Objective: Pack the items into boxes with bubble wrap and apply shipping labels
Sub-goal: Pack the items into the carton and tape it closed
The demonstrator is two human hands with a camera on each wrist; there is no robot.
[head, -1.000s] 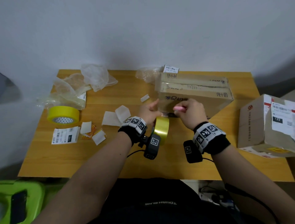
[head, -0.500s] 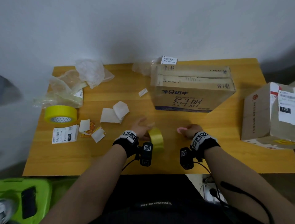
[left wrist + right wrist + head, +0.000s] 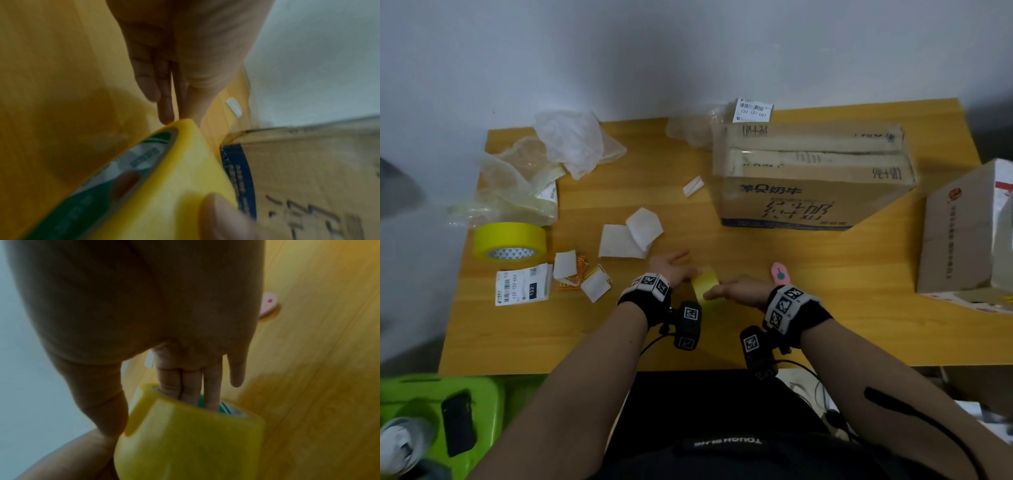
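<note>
The right hand (image 3: 739, 291) has moved onto the tape roll (image 3: 706, 285), fingers hooked inside; the left hand (image 3: 673, 269) lies open beside it

Green stool (image 3: 431, 404) bearing black phone (image 3: 458, 423) at table's (image 3: 551, 335) left corner

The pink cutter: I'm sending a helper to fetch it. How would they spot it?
On the wooden table, look at the near edge, in front of the taped carton. The pink cutter lies flat just beyond the right hand. It is the only pink thing, small and oval with a teal dot.
</note>
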